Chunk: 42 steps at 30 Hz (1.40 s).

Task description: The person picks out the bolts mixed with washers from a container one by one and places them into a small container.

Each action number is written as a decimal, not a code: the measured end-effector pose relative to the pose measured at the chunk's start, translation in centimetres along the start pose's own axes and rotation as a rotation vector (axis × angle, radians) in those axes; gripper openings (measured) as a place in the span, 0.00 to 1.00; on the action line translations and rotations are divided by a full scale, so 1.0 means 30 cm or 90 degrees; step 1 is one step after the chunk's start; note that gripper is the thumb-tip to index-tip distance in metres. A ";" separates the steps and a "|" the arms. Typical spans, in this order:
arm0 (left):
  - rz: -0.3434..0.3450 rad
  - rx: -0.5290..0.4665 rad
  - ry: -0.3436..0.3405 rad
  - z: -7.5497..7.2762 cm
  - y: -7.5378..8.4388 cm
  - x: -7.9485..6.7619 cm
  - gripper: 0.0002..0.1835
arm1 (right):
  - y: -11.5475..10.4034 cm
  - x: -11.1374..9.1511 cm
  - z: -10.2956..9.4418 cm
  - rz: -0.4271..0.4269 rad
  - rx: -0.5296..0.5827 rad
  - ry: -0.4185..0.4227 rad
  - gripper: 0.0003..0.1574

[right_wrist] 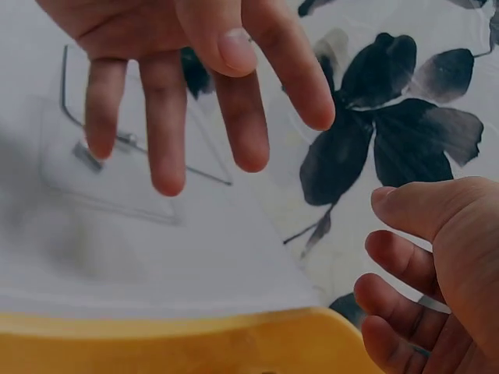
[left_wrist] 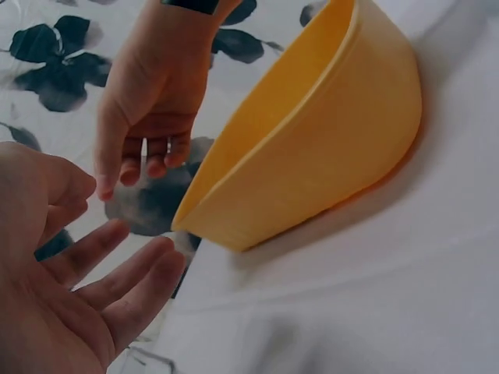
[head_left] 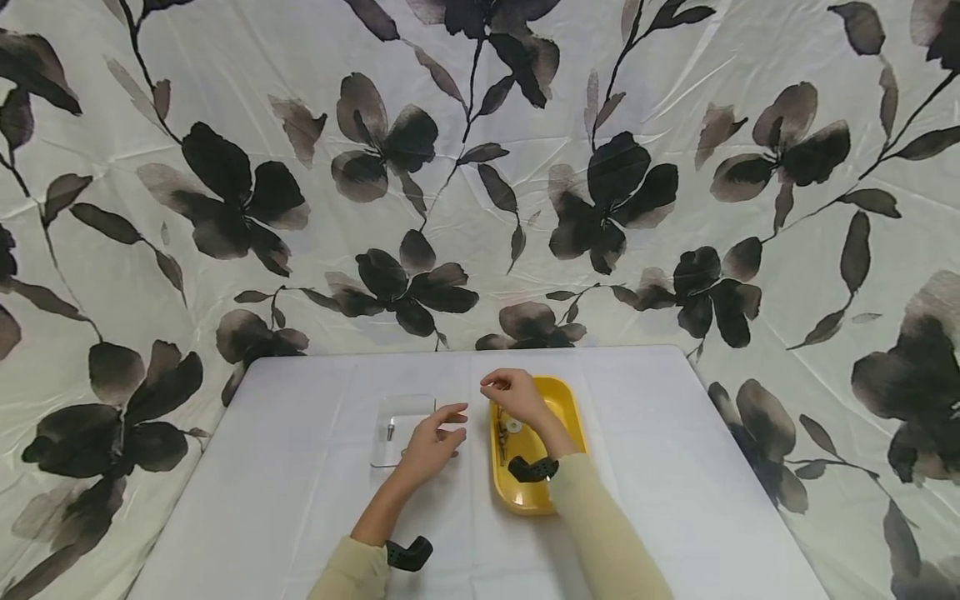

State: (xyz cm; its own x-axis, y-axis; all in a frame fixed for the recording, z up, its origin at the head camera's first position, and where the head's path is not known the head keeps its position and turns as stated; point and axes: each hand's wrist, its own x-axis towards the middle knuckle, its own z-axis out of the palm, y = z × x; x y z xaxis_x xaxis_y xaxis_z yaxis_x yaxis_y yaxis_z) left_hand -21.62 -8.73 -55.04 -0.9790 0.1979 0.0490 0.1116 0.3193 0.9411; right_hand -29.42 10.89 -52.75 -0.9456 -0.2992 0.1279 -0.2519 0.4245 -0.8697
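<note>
My left hand (head_left: 432,446) is held over the right side of a clear shallow box (head_left: 384,454), its fingers spread and loosely bent. A small metal screw (head_left: 391,432) lies in that box. My right hand (head_left: 516,394) hovers above the far left end of a yellow tray (head_left: 517,502), fingers lightly bent and nothing visible in them. Inside the tray are several small metal pieces (head_left: 502,442) and a white round piece (head_left: 513,425). In the left wrist view, the palms of the left hand (left_wrist: 78,273) and right hand (left_wrist: 160,93) show without any object.
Both containers stand on a white-covered table (head_left: 300,500), the clear box left of the yellow tray. A floral cloth (head_left: 480,167) hangs behind the table's far edge. Dark bands (head_left: 408,553) sit on both wrists.
</note>
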 end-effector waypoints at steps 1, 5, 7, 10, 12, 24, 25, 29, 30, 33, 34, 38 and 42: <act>-0.009 -0.012 -0.007 0.006 -0.002 0.001 0.23 | 0.003 -0.002 -0.004 0.002 0.002 0.001 0.07; -0.056 -0.037 -0.035 0.028 -0.012 0.006 0.28 | 0.025 -0.006 -0.022 0.017 0.013 0.004 0.07; -0.077 -0.048 -0.053 0.039 -0.015 0.009 0.31 | 0.038 -0.007 -0.028 0.026 0.022 0.006 0.07; -0.098 -0.078 -0.081 0.056 -0.028 0.012 0.35 | 0.056 -0.009 -0.033 0.047 0.035 0.005 0.08; -0.110 -0.100 -0.096 0.067 -0.035 0.011 0.38 | 0.068 -0.010 -0.033 0.059 0.036 0.003 0.09; -0.128 -0.216 -0.132 0.132 -0.074 -0.011 0.45 | 0.152 -0.020 -0.026 0.055 -0.021 0.014 0.08; -0.129 -0.226 -0.139 0.137 -0.074 -0.013 0.46 | 0.160 -0.020 -0.026 0.059 -0.023 0.016 0.08; -0.136 -0.249 -0.163 0.155 -0.078 -0.025 0.49 | 0.179 -0.020 -0.024 0.072 -0.026 0.010 0.10; -0.134 -0.250 -0.168 0.158 -0.081 -0.027 0.50 | 0.183 -0.020 -0.022 0.073 -0.026 0.007 0.10; -0.131 -0.251 -0.175 0.162 -0.091 -0.034 0.51 | 0.186 -0.018 -0.015 0.076 -0.024 -0.010 0.12; -0.129 -0.251 -0.176 0.164 -0.095 -0.035 0.51 | 0.189 -0.019 -0.013 0.076 -0.025 -0.015 0.12; -0.129 -0.242 -0.169 0.173 -0.105 -0.039 0.50 | 0.199 -0.017 -0.006 0.097 -0.012 -0.032 0.13; -0.136 -0.242 -0.168 0.185 -0.111 -0.041 0.50 | 0.219 -0.020 0.000 0.125 -0.003 -0.042 0.14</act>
State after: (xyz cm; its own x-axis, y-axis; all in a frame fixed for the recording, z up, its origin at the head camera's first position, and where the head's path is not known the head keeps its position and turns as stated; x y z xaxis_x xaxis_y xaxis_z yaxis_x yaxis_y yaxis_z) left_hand -19.85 -4.89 -60.09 -0.8915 0.4077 -0.1975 -0.2041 0.0277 0.9786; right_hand -30.52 13.86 -58.54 -0.9610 -0.2661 -0.0758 -0.0653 0.4841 -0.8726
